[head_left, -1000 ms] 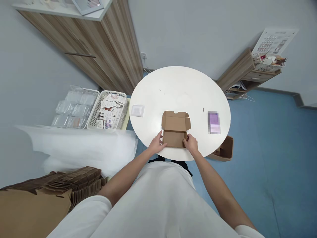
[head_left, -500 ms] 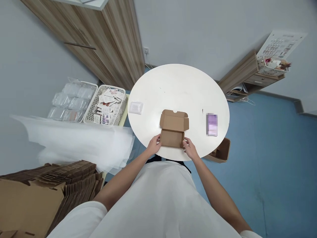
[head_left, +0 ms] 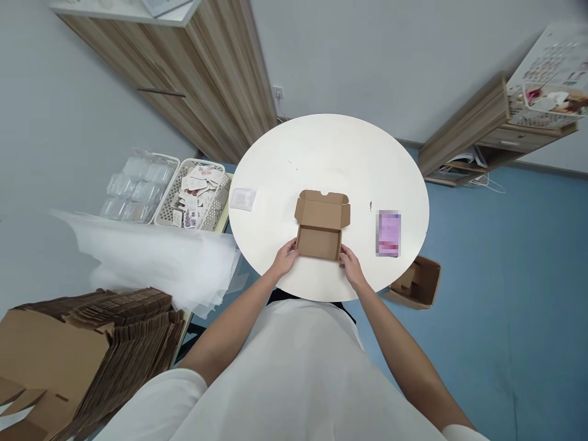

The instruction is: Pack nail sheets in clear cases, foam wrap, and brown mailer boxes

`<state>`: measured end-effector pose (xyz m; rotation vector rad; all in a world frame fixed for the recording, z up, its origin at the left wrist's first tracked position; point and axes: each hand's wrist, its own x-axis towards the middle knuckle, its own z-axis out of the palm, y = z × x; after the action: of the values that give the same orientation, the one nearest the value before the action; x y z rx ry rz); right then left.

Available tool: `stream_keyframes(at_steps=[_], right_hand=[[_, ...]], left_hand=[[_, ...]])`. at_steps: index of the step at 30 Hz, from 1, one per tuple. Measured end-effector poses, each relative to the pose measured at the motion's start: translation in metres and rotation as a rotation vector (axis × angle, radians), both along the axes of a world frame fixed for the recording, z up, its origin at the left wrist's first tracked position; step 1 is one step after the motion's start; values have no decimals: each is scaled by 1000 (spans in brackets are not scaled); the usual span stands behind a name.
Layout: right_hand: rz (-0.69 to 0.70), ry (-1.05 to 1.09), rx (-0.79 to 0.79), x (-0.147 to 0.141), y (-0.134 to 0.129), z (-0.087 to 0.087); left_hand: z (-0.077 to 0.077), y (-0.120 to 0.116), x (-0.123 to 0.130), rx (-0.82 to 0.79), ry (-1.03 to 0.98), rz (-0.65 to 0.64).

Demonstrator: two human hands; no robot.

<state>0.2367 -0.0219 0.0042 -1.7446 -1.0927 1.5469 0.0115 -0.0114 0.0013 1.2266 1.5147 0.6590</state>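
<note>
A brown cardboard box (head_left: pixel 319 242) lies on the round white table (head_left: pixel 331 153) with its flapped lid (head_left: pixel 321 212) folded back away from me. Nothing shows inside it. My left hand (head_left: pixel 285 256) grips the box's left side wall near the front corner. At the opposite wall, my right hand (head_left: pixel 350 264) holds the right front corner between thumb and fingers. Right of the box is a purple item (head_left: pixel 389 234), blurred by pixelation. On the table's left side rests a small clear plastic pack (head_left: pixel 242 199).
Left of the table stand a white basket of printed cards (head_left: pixel 199 193), a basket of clear plastic cases (head_left: pixel 138 187), white sheets (head_left: pixel 156 254) and stacked flat cardboard (head_left: pixel 128 349). An open carton (head_left: pixel 420 283) sits on the floor at right, below the table edge.
The box has slid slightly away from me across the table, with both hands still on its sides. The camera view has shifted a little.
</note>
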Motion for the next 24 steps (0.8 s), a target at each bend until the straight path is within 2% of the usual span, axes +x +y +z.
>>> stream_keyframes(at_steps=[3,8,10,13,16,19,21,24], right_hand=[[20,15,2,3,2,-2],[-13,4,-8,9,-2,-10],[-55,-86,83,9,-6,-7],[-127,-311,327,-4,-8,9],[-37,-354,443,-43,3,31],[176,-231,403,-102,29,45],[220,-105,303,-144,52,45],[162,58,132,-199,84,31]], left_hand=[[0,1,0,30,-66,-12],[-11,-5,-8,-44,-40,41],[-13,-7,-16,-63,-38,31],[-11,-3,-37,-35,-25,29],[-6,10,-73,64,79,136],[-3,33,-119,148,214,296],[-5,53,-151,163,286,372],[-13,83,-189,156,315,425]])
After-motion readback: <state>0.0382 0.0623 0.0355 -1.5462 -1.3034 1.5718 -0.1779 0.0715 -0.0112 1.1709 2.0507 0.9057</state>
